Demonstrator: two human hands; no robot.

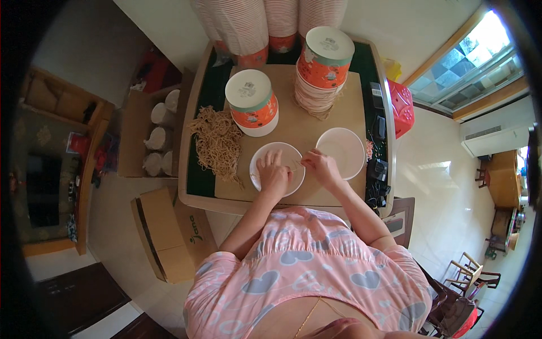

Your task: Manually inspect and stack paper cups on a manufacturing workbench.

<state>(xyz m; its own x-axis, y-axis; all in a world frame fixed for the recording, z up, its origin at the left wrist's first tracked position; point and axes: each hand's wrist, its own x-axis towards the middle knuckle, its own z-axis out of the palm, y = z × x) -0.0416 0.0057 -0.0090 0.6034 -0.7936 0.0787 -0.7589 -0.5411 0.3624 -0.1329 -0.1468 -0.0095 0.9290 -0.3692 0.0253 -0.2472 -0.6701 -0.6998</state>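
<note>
In front of me stands a white paper tub, its mouth facing up. My left hand reaches into it, fingers stretched and apart against the inside. At the tub's right rim, my right hand is closed in a pinch on a thin tan cord. A short length of cord shows between the hands; whether the left thumb touches it is unclear. Beside my right hand is a second white tub, also mouth up. A tangled pile of tan cords lies to the left.
Upside-down orange and green paper tubs stand behind, with a taller stack to their right. Wrapped tub stacks line the table's back. Small black devices lie along the right edge. Cardboard boxes sit on the floor at left.
</note>
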